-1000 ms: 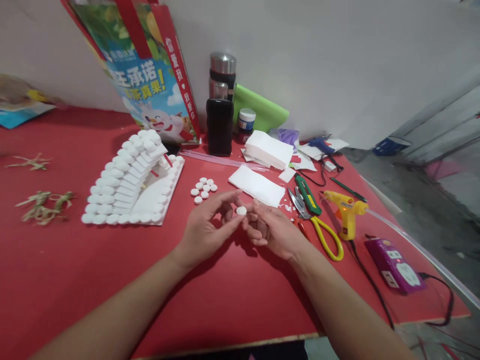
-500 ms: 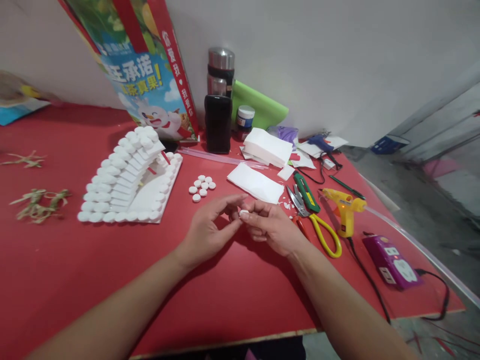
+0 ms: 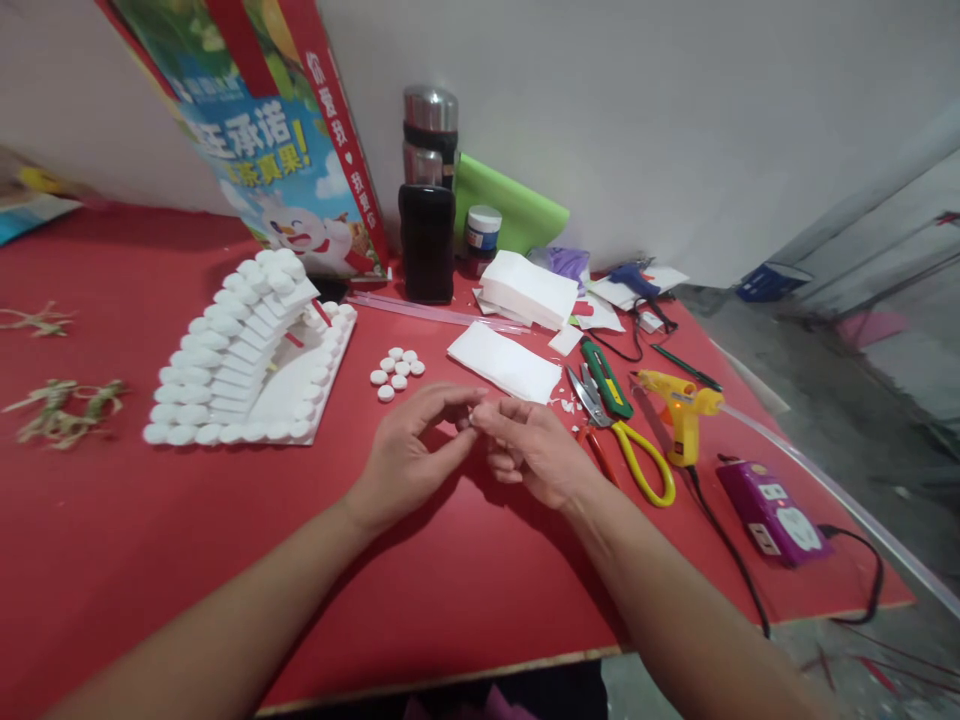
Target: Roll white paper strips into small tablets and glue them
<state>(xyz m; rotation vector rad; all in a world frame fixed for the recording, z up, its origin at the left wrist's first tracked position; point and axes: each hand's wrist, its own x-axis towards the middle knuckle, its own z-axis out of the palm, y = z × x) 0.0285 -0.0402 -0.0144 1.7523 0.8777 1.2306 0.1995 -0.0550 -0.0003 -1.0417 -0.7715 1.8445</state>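
Note:
My left hand (image 3: 411, 452) and my right hand (image 3: 534, 448) meet at the fingertips above the red table. Between the pinched thumbs and forefingers is a small white round piece (image 3: 473, 421), mostly covered by the fingers. Several similar white discs (image 3: 397, 367) lie in a loose group just beyond my left hand. Farther left stands a white model (image 3: 229, 360) with a curved flight of steps, edged with rows of these discs. Past my hands lies a folded white sheet (image 3: 506, 362).
On the right are yellow-handled scissors (image 3: 643, 465), a green cutter (image 3: 607, 378), a yellow glue gun (image 3: 681, 405) with its cord, and a purple power socket (image 3: 772, 510). A black phone-like object (image 3: 427, 245) and a printed bag (image 3: 277, 150) stand behind. Straw pieces (image 3: 67, 410) lie left.
The white piece, plainly visible in my right fingers before, is now mostly hidden as the fingertips have shifted over it. The view has moved slightly to the right.

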